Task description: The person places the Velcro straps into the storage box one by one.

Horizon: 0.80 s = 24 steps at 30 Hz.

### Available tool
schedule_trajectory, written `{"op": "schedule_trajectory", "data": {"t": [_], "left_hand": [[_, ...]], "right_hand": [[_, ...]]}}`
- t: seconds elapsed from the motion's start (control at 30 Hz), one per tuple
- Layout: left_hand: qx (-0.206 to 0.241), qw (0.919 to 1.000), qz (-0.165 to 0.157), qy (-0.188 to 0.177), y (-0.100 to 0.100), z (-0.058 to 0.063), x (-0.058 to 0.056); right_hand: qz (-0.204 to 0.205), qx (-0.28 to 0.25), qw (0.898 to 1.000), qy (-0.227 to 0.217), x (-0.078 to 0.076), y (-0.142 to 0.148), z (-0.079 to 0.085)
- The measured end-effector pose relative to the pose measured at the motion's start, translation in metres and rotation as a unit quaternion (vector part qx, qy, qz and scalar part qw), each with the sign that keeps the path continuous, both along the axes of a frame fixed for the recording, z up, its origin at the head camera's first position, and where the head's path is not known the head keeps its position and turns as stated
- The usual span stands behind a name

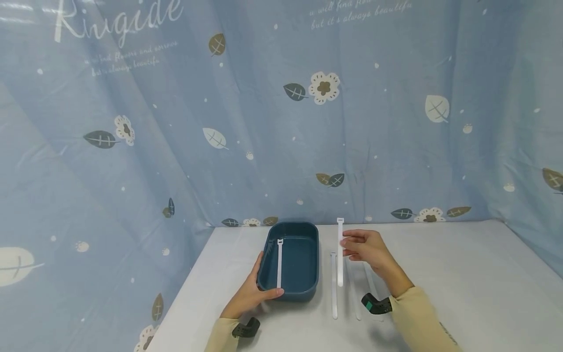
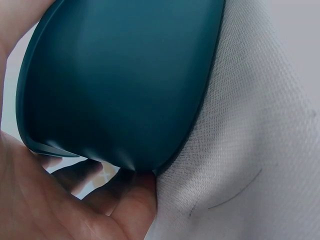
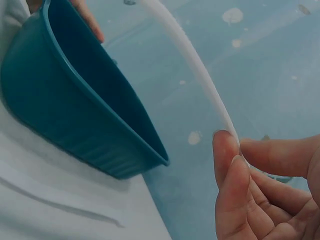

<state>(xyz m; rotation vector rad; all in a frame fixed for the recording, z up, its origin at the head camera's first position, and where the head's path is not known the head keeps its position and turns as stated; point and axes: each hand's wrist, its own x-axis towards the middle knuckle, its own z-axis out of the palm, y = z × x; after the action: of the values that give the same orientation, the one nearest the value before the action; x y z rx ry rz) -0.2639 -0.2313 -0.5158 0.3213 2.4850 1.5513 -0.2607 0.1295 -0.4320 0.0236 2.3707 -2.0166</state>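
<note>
My left hand (image 1: 255,293) grips the near left corner of a dark teal plastic bin (image 1: 303,295), thumb at the near rim and fingers along its left side. One white cable tie (image 1: 279,264) lies lengthwise in the bin, its slotted head toward the far end. Right of the bin, my right hand (image 1: 367,249) pinches another white cable tie (image 1: 340,269) between thumb and fingertips, raised above the table. The right wrist view shows that held tie (image 3: 200,75) bending slightly upward from the fingertips (image 3: 227,150).
More white cable ties (image 1: 334,293) lie side by side on the white-covered table (image 1: 462,283), under and left of my right forearm. A blue curtain (image 1: 264,112) with leaf and flower prints hangs behind the table and along its sides.
</note>
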Motion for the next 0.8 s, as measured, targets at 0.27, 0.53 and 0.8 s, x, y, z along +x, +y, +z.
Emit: {"op": "schedule_trajectory", "data": {"t": [0.27,0.53,0.8], "left_hand": [[0.008,1.0,-0.003,0.001,0.001,0.002,0.002],[0.008,0.9999,-0.005,0.0,0.001,0.002,0.003],[0.001,1.0,-0.002,0.006,0.0,0.001,0.002]], "right_hand": [[-0.007,-0.017,1.0,-0.006,-0.004,-0.012,0.003],[-0.007,-0.032,0.999,-0.01,-0.01,-0.021,0.003],[-0.001,-0.044,0.999,-0.006,-0.017,-0.029,0.001]]}}
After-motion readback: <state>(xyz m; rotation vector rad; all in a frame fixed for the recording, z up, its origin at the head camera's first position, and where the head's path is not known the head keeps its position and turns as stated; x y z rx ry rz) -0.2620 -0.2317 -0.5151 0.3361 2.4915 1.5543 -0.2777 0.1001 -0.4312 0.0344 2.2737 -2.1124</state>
